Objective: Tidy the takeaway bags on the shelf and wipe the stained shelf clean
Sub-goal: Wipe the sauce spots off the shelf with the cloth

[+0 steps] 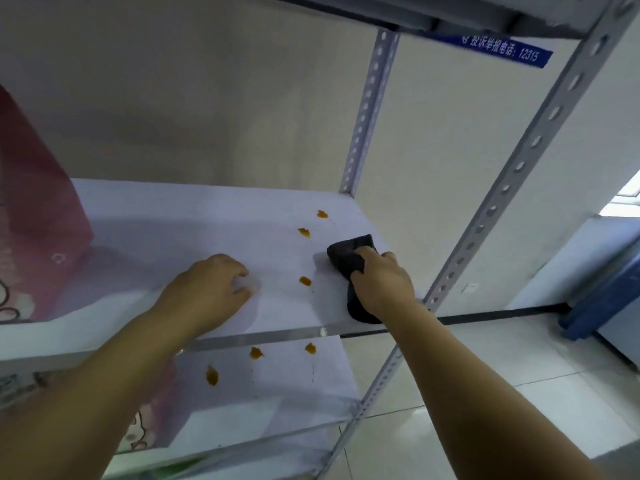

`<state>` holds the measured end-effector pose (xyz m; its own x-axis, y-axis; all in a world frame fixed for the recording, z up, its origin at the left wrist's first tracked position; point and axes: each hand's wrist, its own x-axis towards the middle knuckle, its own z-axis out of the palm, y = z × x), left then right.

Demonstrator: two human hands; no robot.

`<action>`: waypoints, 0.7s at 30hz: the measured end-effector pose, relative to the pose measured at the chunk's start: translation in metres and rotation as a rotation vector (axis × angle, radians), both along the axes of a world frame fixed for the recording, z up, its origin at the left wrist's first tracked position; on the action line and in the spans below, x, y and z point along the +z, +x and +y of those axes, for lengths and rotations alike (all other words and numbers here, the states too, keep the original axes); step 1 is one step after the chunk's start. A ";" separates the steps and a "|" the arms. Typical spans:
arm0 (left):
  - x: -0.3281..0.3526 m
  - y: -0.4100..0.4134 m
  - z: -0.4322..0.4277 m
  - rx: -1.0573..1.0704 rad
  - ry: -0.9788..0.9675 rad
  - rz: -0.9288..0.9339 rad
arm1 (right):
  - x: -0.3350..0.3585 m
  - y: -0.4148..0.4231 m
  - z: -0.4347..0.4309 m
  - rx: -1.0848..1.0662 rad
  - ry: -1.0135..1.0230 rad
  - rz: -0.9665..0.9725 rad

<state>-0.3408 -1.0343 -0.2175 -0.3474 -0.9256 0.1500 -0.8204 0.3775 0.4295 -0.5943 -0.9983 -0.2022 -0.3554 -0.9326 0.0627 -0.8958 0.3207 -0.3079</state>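
Note:
A white shelf [180, 216] carries three orange stains [304, 281] near its right end. My right hand [381, 284] grips a dark cloth [348, 252] and holds it down on the shelf by the right edge, just right of the stains. My left hand [211, 289] rests on the shelf near the front edge, fingers loosely curled and holding nothing. A pink takeaway bag [38, 230] stands at the shelf's left end. The shelf below [277, 386] shows three more orange stains [255, 353], and another pink bag [152, 420] is partly hidden under my left arm.
Perforated metal uprights [509, 188] frame the right side, with a rear post [369, 109] against the wall. An upper shelf [485, 19] hangs overhead above a blue sign [502, 51]. A blue and white cabinet [609, 292] stands on the tiled floor to the right.

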 end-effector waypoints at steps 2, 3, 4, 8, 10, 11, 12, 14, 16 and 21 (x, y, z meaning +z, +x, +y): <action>0.009 -0.003 0.010 0.022 -0.038 0.037 | 0.006 -0.002 0.012 0.027 -0.095 -0.012; 0.014 -0.005 0.015 0.026 -0.060 0.050 | 0.011 -0.003 0.018 0.047 -0.151 -0.020; 0.020 -0.007 0.021 0.027 -0.086 0.063 | 0.017 -0.004 0.024 0.070 -0.211 -0.030; 0.052 -0.020 0.042 0.017 -0.216 0.108 | 0.050 -0.005 0.051 0.187 -0.470 -0.049; 0.071 -0.027 0.053 0.011 -0.280 0.132 | 0.067 -0.006 0.065 0.253 -0.584 -0.050; 0.080 -0.029 0.058 0.011 -0.310 0.142 | 0.075 -0.006 0.072 0.278 -0.630 -0.052; 0.090 -0.032 0.064 0.012 -0.340 0.152 | 0.083 -0.006 0.078 0.301 -0.676 -0.047; 0.110 -0.036 0.076 0.018 -0.392 0.190 | 0.099 -0.007 0.090 0.351 -0.770 -0.024; 0.128 -0.039 0.087 0.024 -0.446 0.219 | 0.115 -0.007 0.100 0.404 -0.852 -0.001; 0.168 -0.042 0.108 -0.039 -0.548 0.245 | 0.152 -0.008 0.118 0.474 -1.028 -0.024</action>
<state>-0.3826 -0.9259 -0.0496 -0.2746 -0.6778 0.6820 -0.7028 0.6256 0.3387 -0.6022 -0.8801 -0.0499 0.0089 -0.4834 0.8754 -0.8498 -0.4651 -0.2482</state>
